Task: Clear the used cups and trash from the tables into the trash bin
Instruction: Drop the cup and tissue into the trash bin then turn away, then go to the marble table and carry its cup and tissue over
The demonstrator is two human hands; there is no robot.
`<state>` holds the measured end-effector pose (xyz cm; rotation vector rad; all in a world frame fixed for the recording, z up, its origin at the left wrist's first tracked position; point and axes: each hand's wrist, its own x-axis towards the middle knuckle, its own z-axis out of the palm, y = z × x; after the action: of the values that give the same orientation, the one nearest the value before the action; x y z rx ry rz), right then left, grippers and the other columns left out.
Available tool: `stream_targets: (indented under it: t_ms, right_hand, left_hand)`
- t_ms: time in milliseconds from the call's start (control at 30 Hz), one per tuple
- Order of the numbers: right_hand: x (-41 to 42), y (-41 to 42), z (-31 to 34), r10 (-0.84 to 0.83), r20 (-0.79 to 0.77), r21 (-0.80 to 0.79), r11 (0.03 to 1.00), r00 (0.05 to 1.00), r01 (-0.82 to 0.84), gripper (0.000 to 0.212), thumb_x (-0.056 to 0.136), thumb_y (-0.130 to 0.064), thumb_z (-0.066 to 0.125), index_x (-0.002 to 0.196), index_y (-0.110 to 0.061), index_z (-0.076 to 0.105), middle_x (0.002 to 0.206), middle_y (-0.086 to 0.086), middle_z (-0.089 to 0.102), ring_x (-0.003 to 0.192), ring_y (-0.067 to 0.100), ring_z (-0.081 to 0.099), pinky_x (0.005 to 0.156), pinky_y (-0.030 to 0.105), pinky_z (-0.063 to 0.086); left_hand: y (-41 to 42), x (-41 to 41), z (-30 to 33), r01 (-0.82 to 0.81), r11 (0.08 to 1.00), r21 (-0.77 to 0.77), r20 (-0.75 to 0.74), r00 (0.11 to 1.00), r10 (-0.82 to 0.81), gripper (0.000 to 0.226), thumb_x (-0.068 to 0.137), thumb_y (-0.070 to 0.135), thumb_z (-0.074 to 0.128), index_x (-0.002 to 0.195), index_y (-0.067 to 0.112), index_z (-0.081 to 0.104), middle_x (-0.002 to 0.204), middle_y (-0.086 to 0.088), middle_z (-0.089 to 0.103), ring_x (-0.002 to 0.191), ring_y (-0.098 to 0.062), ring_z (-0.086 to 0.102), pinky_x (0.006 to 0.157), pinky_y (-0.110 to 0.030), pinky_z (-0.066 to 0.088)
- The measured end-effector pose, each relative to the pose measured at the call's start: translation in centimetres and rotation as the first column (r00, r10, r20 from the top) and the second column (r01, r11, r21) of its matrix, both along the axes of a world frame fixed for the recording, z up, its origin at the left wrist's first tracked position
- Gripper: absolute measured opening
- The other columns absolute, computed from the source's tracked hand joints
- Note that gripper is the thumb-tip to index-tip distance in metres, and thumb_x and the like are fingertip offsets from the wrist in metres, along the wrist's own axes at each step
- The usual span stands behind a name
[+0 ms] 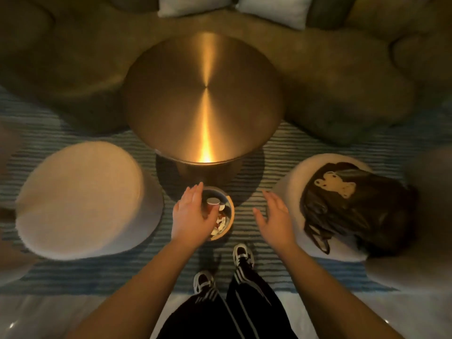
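Observation:
A small round trash bin (230, 217) stands on the striped rug in front of my feet. Inside it lie a cup with a white lid (213, 201) and several pale scraps. My left hand (193, 214) hovers over the bin's left rim, fingers straight and spread, holding nothing; the thumb reaches over the cup. My right hand (274, 216) is open in the air to the right of the bin, between it and the right stool. The round brass table (205, 99) beyond the bin has a bare top.
A cream round stool (83, 199) stands to the left. Another stool (293, 187) on the right carries a dark bag with a bear picture (354, 204). A curved sofa (342, 81) with white cushions wraps behind the table. My shoes (242, 253) stand just behind the bin.

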<state>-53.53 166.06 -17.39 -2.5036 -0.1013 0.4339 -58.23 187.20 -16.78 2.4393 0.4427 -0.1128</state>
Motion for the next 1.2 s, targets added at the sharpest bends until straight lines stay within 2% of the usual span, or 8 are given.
stream_targets:
  t_ms: [133,267,367,633,800,967,1067,1200]
  right_hand:
    - [-2.4,-5.2,1.6,-0.179,0.029,-0.014,0.984,0.983,0.179,0.059,0.094,-0.04,0.049,0.144,-0.014,0.034,0.15,0.009,0.034,0.137,0.023,0.03,0.111,0.034,0.027]
    - [-5.6,-12.3,3.1,-0.356,0.042,-0.041,0.933,0.933,0.358,0.058,0.094,-0.041,0.05,0.144,-0.016,0.035,0.151,0.007,0.033,0.138,0.022,0.031,0.113,0.037,0.029]
    - [-8.3,-17.6,4.3,-0.497,0.11,-0.093,0.857,0.861,0.507,0.056,0.093,-0.039,0.052,0.141,-0.014,0.04,0.148,0.009,0.038,0.135,0.024,0.035,0.111,0.037,0.032]
    - [-14.9,-31.8,7.0,-0.746,0.219,-0.062,0.632,0.628,0.772,0.057,0.091,-0.041,0.054,0.139,-0.013,0.042,0.147,0.011,0.04,0.135,0.027,0.036,0.11,0.041,0.031]
    - [-17.7,-43.5,6.3,-0.825,0.225,-0.051,0.522,0.519,0.852,0.056,0.091,-0.042,0.054,0.139,-0.013,0.042,0.147,0.011,0.04,0.136,0.027,0.035,0.113,0.042,0.03]
    - [-17.8,-56.9,5.0,-0.825,0.207,-0.046,0.528,0.526,0.848,0.056,0.093,-0.045,0.049,0.14,-0.017,0.041,0.149,0.008,0.037,0.136,0.026,0.035,0.112,0.042,0.031]
    - [-18.1,-63.3,4.8,-0.828,0.204,-0.044,0.525,0.522,0.85,0.054,0.092,-0.047,0.049,0.138,-0.019,0.043,0.148,0.007,0.038,0.136,0.025,0.035,0.111,0.041,0.031]
    - [-17.8,-70.0,4.9,-0.834,0.199,-0.064,0.513,0.514,0.856,0.054,0.092,-0.049,0.047,0.138,-0.02,0.043,0.148,0.007,0.038,0.137,0.025,0.034,0.111,0.04,0.029]
  left_hand:
    - [-5.5,2.8,0.8,0.2,0.98,0.02,0.018,0.979,-0.201,0.073,0.088,0.058,0.043,0.147,0.022,0.023,0.151,-0.003,0.033,0.141,-0.017,0.021,0.113,-0.045,0.022]
    - [-12.1,4.0,1.9,0.388,0.921,-0.037,0.006,0.922,-0.388,0.074,0.089,0.062,0.037,0.149,0.024,0.016,0.155,-0.001,0.025,0.143,-0.016,0.013,0.114,-0.047,0.016]
    - [-17.7,4.1,3.3,0.505,0.859,-0.088,0.032,0.863,-0.504,0.072,0.09,0.059,0.04,0.149,0.024,0.017,0.155,-0.001,0.022,0.143,-0.016,0.011,0.115,-0.046,0.013]
    - [-34.5,2.9,5.9,0.734,0.679,0.018,0.074,0.676,-0.733,0.071,0.091,0.057,0.039,0.15,0.022,0.018,0.154,-0.002,0.025,0.143,-0.019,0.015,0.114,-0.047,0.015]
    - [-47.4,2.7,5.8,0.808,0.586,0.06,0.11,0.578,-0.809,0.07,0.091,0.061,0.034,0.149,0.025,0.016,0.154,0.001,0.026,0.142,-0.017,0.016,0.114,-0.046,0.018]
    - [-61.3,2.7,5.2,0.832,0.545,0.102,0.156,0.528,-0.835,0.071,0.089,0.058,0.038,0.146,0.018,0.025,0.147,-0.006,0.037,0.136,-0.023,0.031,0.107,-0.044,0.03]
    - [-68.5,2.4,5.0,0.847,0.523,0.093,0.147,0.508,-0.849,0.072,0.091,0.054,0.044,0.147,0.013,0.025,0.149,-0.008,0.035,0.136,-0.025,0.03,0.107,-0.04,0.028]
    - [-75.7,3.1,4.6,0.862,0.498,0.098,0.132,0.485,-0.865,0.072,0.091,0.057,0.04,0.148,0.015,0.023,0.151,-0.006,0.031,0.137,-0.023,0.028,0.108,-0.04,0.027]
